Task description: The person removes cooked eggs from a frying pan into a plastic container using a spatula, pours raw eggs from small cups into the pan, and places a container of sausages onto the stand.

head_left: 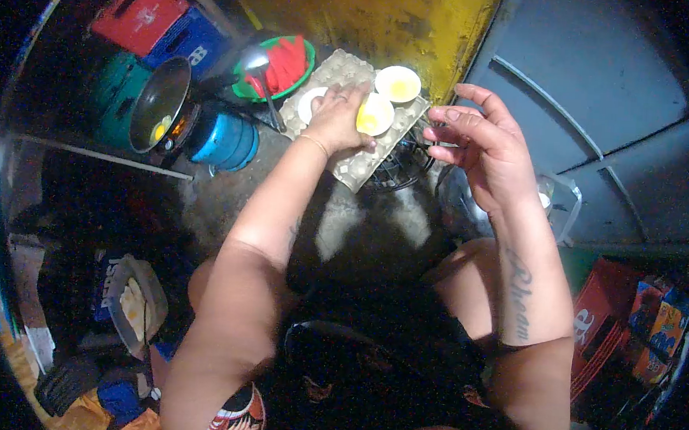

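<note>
My left hand [336, 115] reaches over a grey egg tray [350, 172]. Its thumb and index finger grip the rim of a white bowl [380, 127] with yellow egg in it. The other fingers spread partly over a second white bowl [307, 104], whose contents are mostly hidden. Behind them on the tray sits a third white bowl [413, 77], also with yellow egg inside. My right hand [485, 137] is raised to the right of the tray, with loosely curled fingers held apart and nothing visible in them.
At left, a frying pan [152, 100] with egg sits over a burner near a blue gas canister [235, 143]. A ladle [254, 61] lies by a green basin [309, 50] with red pieces. Stacked crates [141, 10], a plastic container [153, 302] and a black metal ring stand [397, 171] surround me.
</note>
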A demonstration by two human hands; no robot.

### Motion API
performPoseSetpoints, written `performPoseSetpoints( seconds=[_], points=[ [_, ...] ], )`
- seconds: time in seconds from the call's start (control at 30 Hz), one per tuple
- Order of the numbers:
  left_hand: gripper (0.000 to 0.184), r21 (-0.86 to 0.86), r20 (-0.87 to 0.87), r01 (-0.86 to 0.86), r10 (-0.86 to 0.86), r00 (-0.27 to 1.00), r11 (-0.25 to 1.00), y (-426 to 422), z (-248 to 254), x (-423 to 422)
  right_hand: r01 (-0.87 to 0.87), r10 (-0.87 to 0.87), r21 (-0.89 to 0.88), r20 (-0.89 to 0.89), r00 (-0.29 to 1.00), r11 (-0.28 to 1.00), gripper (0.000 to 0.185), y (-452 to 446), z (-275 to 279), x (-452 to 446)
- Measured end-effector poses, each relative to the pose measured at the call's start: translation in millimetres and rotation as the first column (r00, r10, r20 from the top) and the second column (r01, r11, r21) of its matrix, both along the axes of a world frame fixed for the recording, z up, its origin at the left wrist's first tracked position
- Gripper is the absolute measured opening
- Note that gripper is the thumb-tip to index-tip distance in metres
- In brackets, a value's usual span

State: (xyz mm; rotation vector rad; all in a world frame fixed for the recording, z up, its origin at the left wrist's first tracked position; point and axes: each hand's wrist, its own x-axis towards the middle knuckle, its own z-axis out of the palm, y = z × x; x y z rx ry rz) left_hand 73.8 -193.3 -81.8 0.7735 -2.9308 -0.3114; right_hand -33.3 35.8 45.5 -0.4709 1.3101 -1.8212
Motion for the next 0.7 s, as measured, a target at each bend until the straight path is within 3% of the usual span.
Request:
performPoseSetpoints(
  seconds=[0.17, 0.57, 0.7],
  points=[
    [0.101, 0.070, 0.113, 0.010, -0.018, 0.993, 0.997, 5.9, -3.4, -11.2, 0.007, -0.007, -0.002, -0.020, 1.000, 1.000, 0.053, 3.9, -0.8, -4.9],
    [0.100, 0.142, 0.000, -0.007, 0.007, 1.000, 0.990, 2.8, -15.2, -12.7, 0.039, -0.039, -0.009, -0.019, 0.999, 0.999, 0.059, -1.8, -0.4, -2.8],
    [0.097, 0.175, -0.117, 0.000, 0.021, 0.993, 0.985, 0.2, -24.9, -8.6, 0.025, -0.025, -0.020, -0.008, 1.000, 0.999, 0.059, -4.8, 5.0, 4.1]
  ],
)
